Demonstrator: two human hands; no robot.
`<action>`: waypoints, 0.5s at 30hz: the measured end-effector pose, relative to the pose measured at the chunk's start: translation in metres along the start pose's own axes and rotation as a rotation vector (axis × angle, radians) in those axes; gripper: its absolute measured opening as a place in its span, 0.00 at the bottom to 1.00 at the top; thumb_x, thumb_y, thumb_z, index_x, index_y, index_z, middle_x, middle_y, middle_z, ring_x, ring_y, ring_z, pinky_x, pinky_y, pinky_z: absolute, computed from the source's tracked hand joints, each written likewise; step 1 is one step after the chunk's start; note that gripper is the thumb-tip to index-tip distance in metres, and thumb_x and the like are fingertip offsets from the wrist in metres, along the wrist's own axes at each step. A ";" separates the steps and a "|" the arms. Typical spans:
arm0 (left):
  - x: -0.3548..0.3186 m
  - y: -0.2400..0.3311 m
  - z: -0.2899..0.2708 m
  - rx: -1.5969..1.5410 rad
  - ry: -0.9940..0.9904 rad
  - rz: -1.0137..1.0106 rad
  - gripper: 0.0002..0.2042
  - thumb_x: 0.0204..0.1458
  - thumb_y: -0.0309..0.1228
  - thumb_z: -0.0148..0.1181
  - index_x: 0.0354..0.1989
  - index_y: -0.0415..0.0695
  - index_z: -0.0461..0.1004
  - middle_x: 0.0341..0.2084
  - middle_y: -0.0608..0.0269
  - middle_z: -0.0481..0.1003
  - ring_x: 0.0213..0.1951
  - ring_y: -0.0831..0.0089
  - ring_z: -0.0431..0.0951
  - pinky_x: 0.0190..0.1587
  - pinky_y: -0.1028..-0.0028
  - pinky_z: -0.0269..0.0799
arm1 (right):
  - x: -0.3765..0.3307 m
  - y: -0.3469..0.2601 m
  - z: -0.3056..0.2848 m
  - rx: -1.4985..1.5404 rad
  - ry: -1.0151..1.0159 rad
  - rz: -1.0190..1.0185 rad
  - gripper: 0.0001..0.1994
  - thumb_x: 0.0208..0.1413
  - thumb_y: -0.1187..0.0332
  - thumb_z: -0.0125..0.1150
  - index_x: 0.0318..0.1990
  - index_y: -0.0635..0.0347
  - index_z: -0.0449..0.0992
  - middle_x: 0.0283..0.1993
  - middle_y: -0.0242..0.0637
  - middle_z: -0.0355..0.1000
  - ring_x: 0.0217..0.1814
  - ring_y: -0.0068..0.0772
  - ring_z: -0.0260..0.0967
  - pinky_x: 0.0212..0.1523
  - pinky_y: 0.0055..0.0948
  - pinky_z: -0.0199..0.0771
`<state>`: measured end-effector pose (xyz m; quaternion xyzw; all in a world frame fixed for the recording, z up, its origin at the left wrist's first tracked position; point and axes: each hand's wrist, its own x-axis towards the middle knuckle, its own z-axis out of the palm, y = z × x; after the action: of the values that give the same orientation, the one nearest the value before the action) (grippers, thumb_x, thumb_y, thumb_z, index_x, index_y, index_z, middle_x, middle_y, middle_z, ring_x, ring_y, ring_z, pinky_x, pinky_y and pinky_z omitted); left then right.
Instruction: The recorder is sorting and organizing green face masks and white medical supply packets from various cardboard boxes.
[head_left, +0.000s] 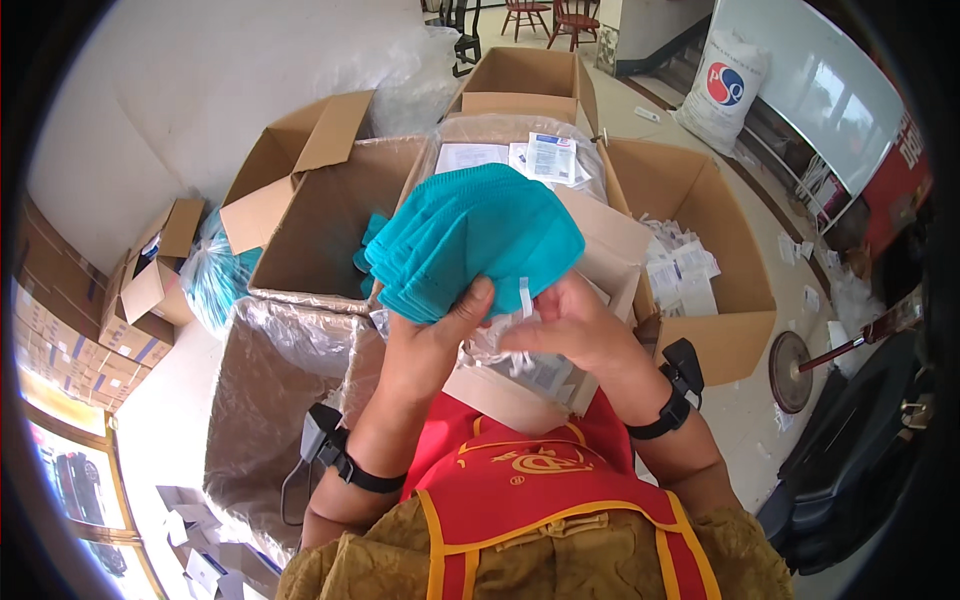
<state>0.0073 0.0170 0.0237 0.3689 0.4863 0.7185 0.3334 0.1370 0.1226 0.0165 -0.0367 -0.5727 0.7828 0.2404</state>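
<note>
Holding a stack of teal face masks [470, 240], the left hand [440, 335] is closed around the lower edge of the stack, thumb on the near face, fingers hidden behind. The masks are fanned slightly and lifted above the boxes, just ahead of both hands. The right hand [570, 325] is beside the left, touching the stack's lower right corner; its fingers are curled and pinch a white ear strap [524, 297]. Whether it grips more than the strap cannot be told. Both wrists carry black bands [672, 400].

Directly under the hands: a low box [520, 385] with clear plastic and white straps or wrappers in it; contents partly hidden by the hands.

Left of the left hand: a large carton lined with a clear plastic bag [275, 400], appears to hold nothing visible in the part shown.

Beyond the left hand: an open cardboard carton [310, 250] with more teal masks [368, 250] still in it, only a small share visible behind the lifted stack.

Beyond the stack: a carton of flat white packets [545, 158]. Beyond the right hand: another open carton [700, 250] with small white wrapped packs [680, 270] lying in its bottom.

Judgement on progress: one batch is in hand and being sorted by its straps; loose masks remain in the far carton, so the work looks partway, not near its end. How many batches are finished cannot be told.
</note>
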 end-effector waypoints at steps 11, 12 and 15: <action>0.018 0.027 -0.063 -0.569 -0.003 0.060 0.21 0.57 0.42 0.55 0.52 0.38 0.67 0.40 0.55 0.76 0.36 0.66 0.78 0.34 0.68 0.76 | -0.014 0.006 -0.020 -0.372 -0.007 0.175 0.11 0.61 0.67 0.53 0.46 0.63 0.75 0.36 0.28 0.72 0.34 0.16 0.68 0.35 0.19 0.68; 0.019 0.030 -0.074 -0.650 -0.194 0.083 0.23 0.58 0.43 0.54 0.54 0.37 0.66 0.44 0.52 0.75 0.40 0.64 0.78 0.38 0.65 0.77 | -0.018 0.003 -0.022 -0.373 -0.013 0.177 0.11 0.61 0.67 0.53 0.46 0.63 0.75 0.36 0.28 0.72 0.34 0.16 0.68 0.35 0.19 0.68; 0.013 0.018 -0.062 -0.697 0.041 0.150 0.30 0.59 0.49 0.49 0.60 0.35 0.61 0.52 0.45 0.71 0.50 0.54 0.75 0.53 0.54 0.71 | -0.026 0.001 -0.021 -0.487 -0.051 0.281 0.10 0.62 0.68 0.52 0.45 0.63 0.75 0.36 0.30 0.72 0.35 0.16 0.67 0.37 0.19 0.69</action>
<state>-0.0542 -0.0059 0.0270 0.2530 0.1903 0.8710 0.3758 0.1663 0.1301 0.0030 -0.1526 -0.7393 0.6484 0.0991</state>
